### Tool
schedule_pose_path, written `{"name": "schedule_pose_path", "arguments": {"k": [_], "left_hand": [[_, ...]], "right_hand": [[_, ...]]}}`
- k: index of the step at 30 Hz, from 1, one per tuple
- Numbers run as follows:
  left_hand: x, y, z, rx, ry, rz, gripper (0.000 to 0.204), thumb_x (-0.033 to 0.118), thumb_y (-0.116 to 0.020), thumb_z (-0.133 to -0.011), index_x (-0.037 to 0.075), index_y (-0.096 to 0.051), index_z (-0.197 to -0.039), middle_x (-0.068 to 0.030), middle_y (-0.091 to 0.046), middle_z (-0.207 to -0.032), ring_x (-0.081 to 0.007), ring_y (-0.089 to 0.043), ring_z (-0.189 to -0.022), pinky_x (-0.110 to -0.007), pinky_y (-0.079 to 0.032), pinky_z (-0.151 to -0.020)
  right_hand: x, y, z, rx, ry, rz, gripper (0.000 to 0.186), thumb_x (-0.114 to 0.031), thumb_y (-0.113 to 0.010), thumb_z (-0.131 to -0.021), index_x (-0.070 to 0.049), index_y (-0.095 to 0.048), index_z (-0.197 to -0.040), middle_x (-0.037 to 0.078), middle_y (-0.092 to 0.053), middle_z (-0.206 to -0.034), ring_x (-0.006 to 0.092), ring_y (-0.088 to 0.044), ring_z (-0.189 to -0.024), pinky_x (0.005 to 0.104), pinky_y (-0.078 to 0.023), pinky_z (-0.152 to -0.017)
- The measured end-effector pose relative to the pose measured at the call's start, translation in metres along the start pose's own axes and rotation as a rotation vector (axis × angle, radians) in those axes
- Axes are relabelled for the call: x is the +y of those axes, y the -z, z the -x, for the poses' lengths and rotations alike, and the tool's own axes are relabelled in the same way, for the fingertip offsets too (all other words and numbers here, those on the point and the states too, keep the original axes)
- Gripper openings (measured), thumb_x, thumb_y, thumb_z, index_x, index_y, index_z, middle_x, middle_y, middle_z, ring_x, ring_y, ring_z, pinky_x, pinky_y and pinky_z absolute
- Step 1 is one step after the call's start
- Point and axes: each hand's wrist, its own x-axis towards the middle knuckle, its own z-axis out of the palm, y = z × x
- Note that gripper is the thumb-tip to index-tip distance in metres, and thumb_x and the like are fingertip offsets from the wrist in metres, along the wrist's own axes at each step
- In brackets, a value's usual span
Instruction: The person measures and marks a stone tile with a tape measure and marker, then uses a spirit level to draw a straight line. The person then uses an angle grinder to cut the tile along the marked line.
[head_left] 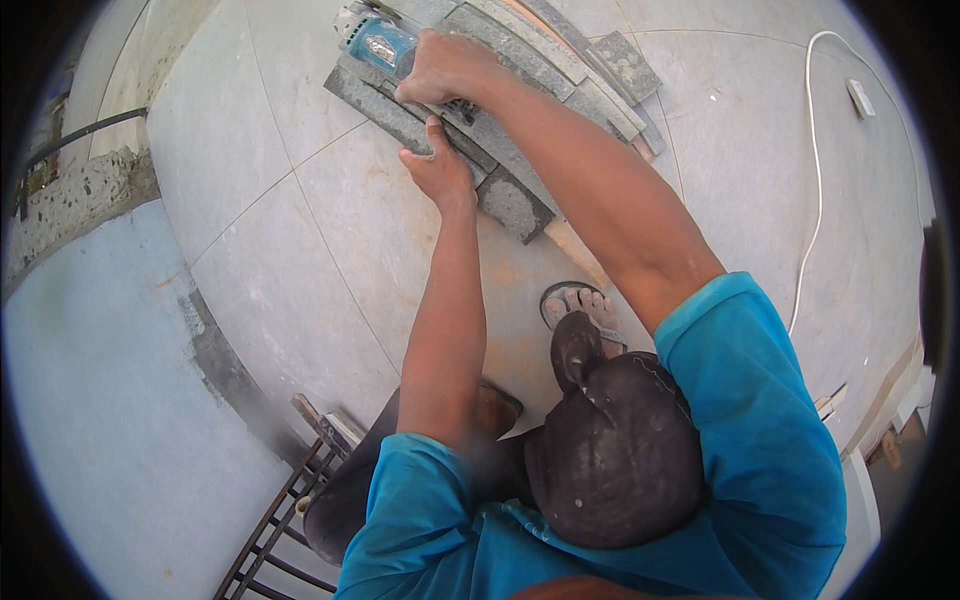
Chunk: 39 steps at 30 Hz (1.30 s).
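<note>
My right hand [445, 72] is closed round the body of a blue power tool [375, 45], which lies over several grey stone strips [510, 205] stacked on the tiled floor [260, 220]. The tool's working end is partly hidden by my hand. My left hand [437, 165] rests at the near edge of a dark grey strip just below the tool, thumb and fingers apart; the undersides of its fingers are hidden. Pale wooden pieces [575, 245] lie under and beside the stone.
A white cable [815, 150] runs along the right, near a small white block [860, 97]. My sandalled foot [585, 310] is below the stone. A black metal grille [275, 540] lies at lower left beside a pale blue-grey surface [100, 400] with a rough concrete edge.
</note>
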Motion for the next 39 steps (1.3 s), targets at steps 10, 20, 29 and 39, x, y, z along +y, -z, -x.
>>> {"name": "schedule_pose_path", "arguments": {"k": [10,20,29,39], "left_hand": [[0.000,0.002,-0.001,-0.003,0.001,0.007,0.094,0.055,-0.063,-0.095,-0.018,-0.031,-0.145,-0.0374,-0.046,-0.143,-0.0445,-0.048,-0.134,-0.044,-0.038,-0.111],[-0.001,0.002,-0.001,-0.001,-0.007,0.014,0.097,0.057,-0.064,-0.095,-0.019,-0.031,-0.145,-0.0370,-0.046,-0.143,-0.0442,-0.048,-0.135,-0.043,-0.038,-0.112],[-0.001,0.001,-0.001,0.007,-0.017,0.011,0.098,0.057,-0.064,-0.095,-0.019,-0.030,-0.145,-0.0367,-0.046,-0.143,-0.0434,-0.047,-0.135,-0.043,-0.038,-0.112],[0.000,0.002,-0.001,-0.021,0.000,0.001,0.098,0.056,-0.063,-0.095,-0.019,-0.028,-0.146,-0.0362,-0.044,-0.146,-0.0428,-0.046,-0.137,-0.043,-0.037,-0.113]], "right_hand": [[-0.002,0.002,0.002,-0.019,0.004,-0.019,0.039,-0.027,-0.071,-0.072,-0.004,-0.076,-0.103,0.015,-0.076,-0.101,0.0274,-0.074,-0.097,0.0381,-0.059,-0.084],[-0.004,0.005,0.004,-0.037,-0.003,-0.031,0.040,-0.026,-0.069,-0.073,-0.003,-0.075,-0.105,0.016,-0.076,-0.104,0.0285,-0.074,-0.099,0.0383,-0.058,-0.085],[-0.004,0.004,0.000,-0.035,-0.001,-0.021,0.039,-0.025,-0.069,-0.074,-0.003,-0.075,-0.105,0.016,-0.076,-0.103,0.0280,-0.075,-0.095,0.0375,-0.059,-0.083],[-0.007,0.006,-0.002,-0.054,-0.005,-0.029,0.042,-0.031,-0.072,-0.075,-0.004,-0.075,-0.107,0.015,-0.076,-0.105,0.0263,-0.075,-0.095,0.0369,-0.060,-0.084]]}}
